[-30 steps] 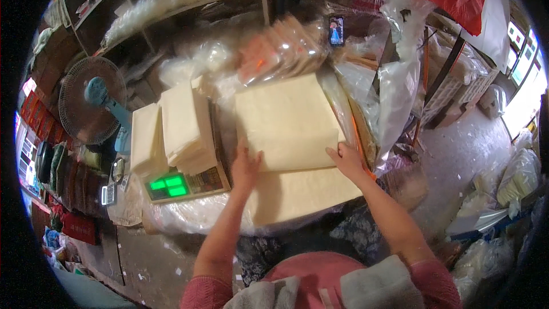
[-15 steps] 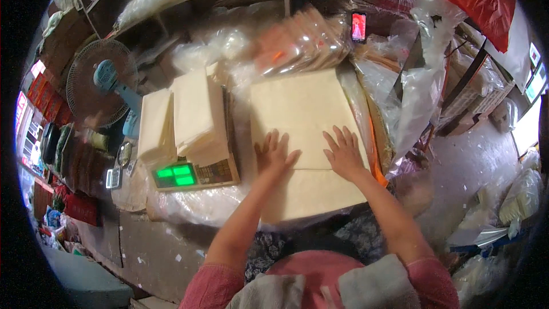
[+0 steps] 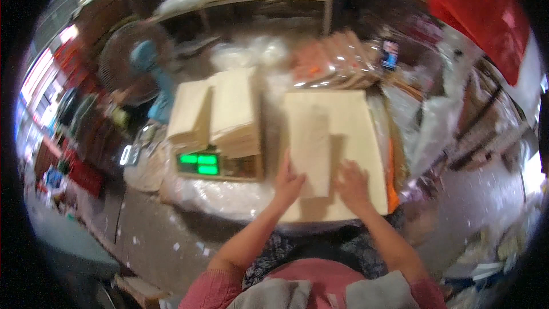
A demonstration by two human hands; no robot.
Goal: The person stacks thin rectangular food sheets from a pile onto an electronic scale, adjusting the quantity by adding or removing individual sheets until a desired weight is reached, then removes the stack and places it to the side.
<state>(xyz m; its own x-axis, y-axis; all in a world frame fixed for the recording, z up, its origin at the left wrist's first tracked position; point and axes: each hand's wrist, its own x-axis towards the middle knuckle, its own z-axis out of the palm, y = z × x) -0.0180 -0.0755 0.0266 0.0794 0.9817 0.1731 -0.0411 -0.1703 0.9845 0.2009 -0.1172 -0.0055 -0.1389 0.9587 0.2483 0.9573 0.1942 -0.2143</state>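
Observation:
A cream sheet folded into a long narrow strip (image 3: 311, 151) stands tilted above a wider flat cream sheet (image 3: 360, 120), casting a shadow to its right. My left hand (image 3: 289, 183) grips the strip's lower left edge, with the thumb across its face. My right hand (image 3: 353, 186) rests over the flat sheet, right of the strip and apart from it, fingers bent slightly and blurred by motion. Left of the flat sheet, two folded cream stacks (image 3: 233, 106) lie on a digital scale (image 3: 237, 169) with a lit green display. Whether the sheets are paper or another material, I cannot tell.
Clear plastic packs of orange-brown goods (image 3: 337, 60) lie behind the flat sheet. A blue fan (image 3: 151, 63) stands at the far left. A phone (image 3: 390, 55) with a lit screen is propped at the back right. Plastic bags (image 3: 440, 120) crowd the right side.
Both hands lay flat on the cream sheet before. Now a folded strip is raised in my left hand, and my right hand has drawn its fingers in. The whole view has shifted.

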